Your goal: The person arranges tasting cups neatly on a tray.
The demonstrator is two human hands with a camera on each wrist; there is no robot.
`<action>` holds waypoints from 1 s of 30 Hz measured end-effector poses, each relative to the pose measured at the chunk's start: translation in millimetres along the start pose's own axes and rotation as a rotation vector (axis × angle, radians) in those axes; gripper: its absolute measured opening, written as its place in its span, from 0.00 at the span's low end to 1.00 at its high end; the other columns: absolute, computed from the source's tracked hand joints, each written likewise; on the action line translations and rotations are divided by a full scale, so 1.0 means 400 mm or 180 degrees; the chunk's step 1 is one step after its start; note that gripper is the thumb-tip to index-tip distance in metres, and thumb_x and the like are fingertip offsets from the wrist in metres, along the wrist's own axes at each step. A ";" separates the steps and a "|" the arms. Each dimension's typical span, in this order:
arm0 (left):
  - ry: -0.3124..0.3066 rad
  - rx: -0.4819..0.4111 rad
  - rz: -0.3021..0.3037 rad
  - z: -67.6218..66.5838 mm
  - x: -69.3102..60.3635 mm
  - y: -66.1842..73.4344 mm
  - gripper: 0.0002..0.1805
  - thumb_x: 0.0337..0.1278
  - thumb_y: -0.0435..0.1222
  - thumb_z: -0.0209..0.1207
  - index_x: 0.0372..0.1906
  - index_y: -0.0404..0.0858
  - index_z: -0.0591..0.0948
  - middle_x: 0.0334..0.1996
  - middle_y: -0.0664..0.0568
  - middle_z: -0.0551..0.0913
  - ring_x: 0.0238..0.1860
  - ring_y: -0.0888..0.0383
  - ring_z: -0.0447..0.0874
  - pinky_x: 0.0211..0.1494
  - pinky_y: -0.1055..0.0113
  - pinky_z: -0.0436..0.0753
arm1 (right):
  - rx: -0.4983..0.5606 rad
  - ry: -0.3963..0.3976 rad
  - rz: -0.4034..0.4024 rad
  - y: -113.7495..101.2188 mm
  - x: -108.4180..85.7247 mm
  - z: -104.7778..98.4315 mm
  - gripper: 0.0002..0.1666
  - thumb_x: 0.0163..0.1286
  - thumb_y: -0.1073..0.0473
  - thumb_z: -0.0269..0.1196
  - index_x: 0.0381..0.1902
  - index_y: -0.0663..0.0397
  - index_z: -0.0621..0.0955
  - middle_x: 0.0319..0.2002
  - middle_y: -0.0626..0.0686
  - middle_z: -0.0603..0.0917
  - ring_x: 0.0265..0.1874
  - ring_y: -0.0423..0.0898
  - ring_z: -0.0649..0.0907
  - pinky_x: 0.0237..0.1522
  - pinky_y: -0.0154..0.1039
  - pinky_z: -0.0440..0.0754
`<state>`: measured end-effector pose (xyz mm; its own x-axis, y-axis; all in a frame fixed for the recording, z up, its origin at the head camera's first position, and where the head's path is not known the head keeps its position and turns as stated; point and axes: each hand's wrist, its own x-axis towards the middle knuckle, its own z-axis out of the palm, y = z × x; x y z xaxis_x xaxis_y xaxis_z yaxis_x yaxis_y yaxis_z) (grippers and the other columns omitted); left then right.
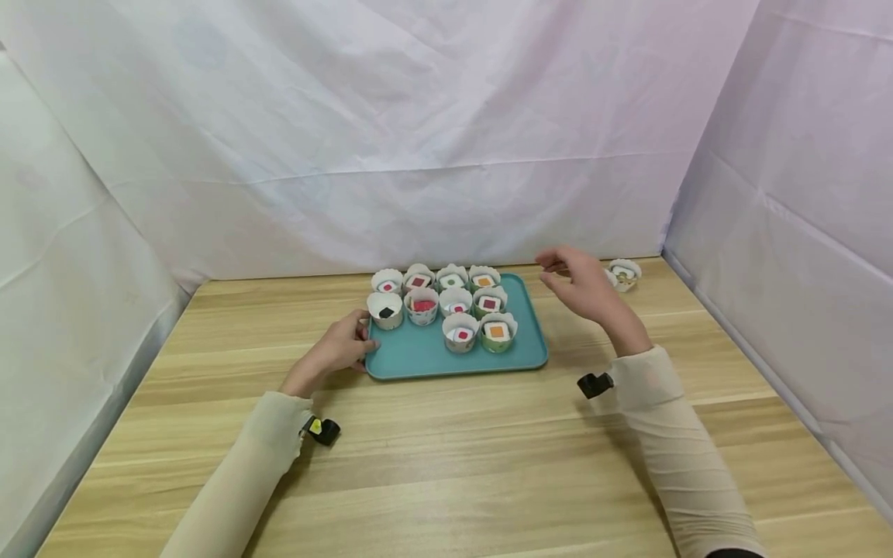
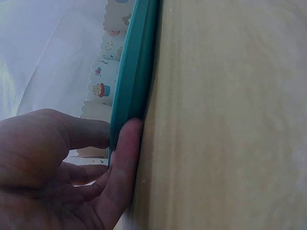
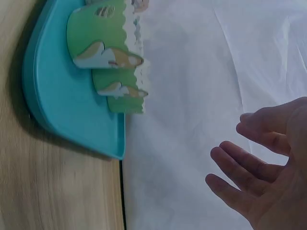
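A teal tray (image 1: 418, 363) lies on the table with several scalloped paper cups on it, one of them a white cup (image 1: 385, 313) with a black piece inside. My left hand (image 1: 339, 342) pinches the tray's left rim; in the left wrist view the thumb is over the rim (image 2: 125, 91) and a finger lies along its outer side. My right hand (image 1: 582, 288) hovers beyond the tray's right edge with fingers loosely bent and nothing in them. The right wrist view shows this hand (image 3: 268, 167) apart from the green cups (image 3: 103, 36) on the tray.
Paper cups (image 1: 624, 275) with a white piece showing stand at the far right of the wooden table (image 1: 446, 473), behind my right hand. White cloth (image 1: 391, 139) hangs along the table's back and both sides.
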<state>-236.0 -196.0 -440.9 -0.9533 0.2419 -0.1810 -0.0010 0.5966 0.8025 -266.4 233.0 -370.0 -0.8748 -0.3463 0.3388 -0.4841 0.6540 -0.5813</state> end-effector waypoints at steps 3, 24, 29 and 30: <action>-0.0005 0.0007 -0.0006 -0.001 -0.001 0.002 0.34 0.70 0.27 0.58 0.76 0.29 0.61 0.42 0.40 0.72 0.36 0.52 0.78 0.33 0.60 0.93 | 0.0028 0.0145 0.0020 0.023 -0.004 -0.013 0.17 0.78 0.65 0.59 0.61 0.65 0.78 0.56 0.65 0.82 0.55 0.62 0.82 0.61 0.61 0.83; -0.0018 0.0021 -0.0003 0.004 0.001 -0.001 0.34 0.70 0.28 0.58 0.76 0.29 0.60 0.42 0.40 0.73 0.36 0.53 0.78 0.33 0.61 0.93 | 0.0086 0.0775 0.0966 0.223 -0.064 -0.109 0.23 0.76 0.67 0.55 0.68 0.64 0.74 0.64 0.69 0.76 0.65 0.65 0.75 0.64 0.62 0.78; 0.0003 0.0043 -0.0007 0.001 -0.001 0.001 0.33 0.70 0.28 0.58 0.76 0.29 0.61 0.42 0.41 0.72 0.36 0.53 0.78 0.32 0.61 0.93 | -0.0090 0.0755 0.1018 0.265 -0.062 -0.134 0.26 0.71 0.70 0.57 0.67 0.64 0.75 0.64 0.70 0.75 0.64 0.67 0.74 0.62 0.64 0.77; 0.0006 0.0039 -0.0012 0.000 -0.001 0.001 0.33 0.70 0.28 0.58 0.76 0.29 0.61 0.42 0.41 0.72 0.36 0.53 0.78 0.32 0.61 0.93 | -0.0093 0.0727 0.1040 0.272 -0.062 -0.138 0.27 0.71 0.70 0.58 0.67 0.64 0.74 0.65 0.70 0.75 0.65 0.67 0.73 0.62 0.65 0.76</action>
<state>-235.6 -195.8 -440.6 -0.9539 0.2381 -0.1829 -0.0010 0.6067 0.7949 -296.2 350.1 -400.8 -0.9540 0.0395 0.2972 -0.1773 0.7250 -0.6656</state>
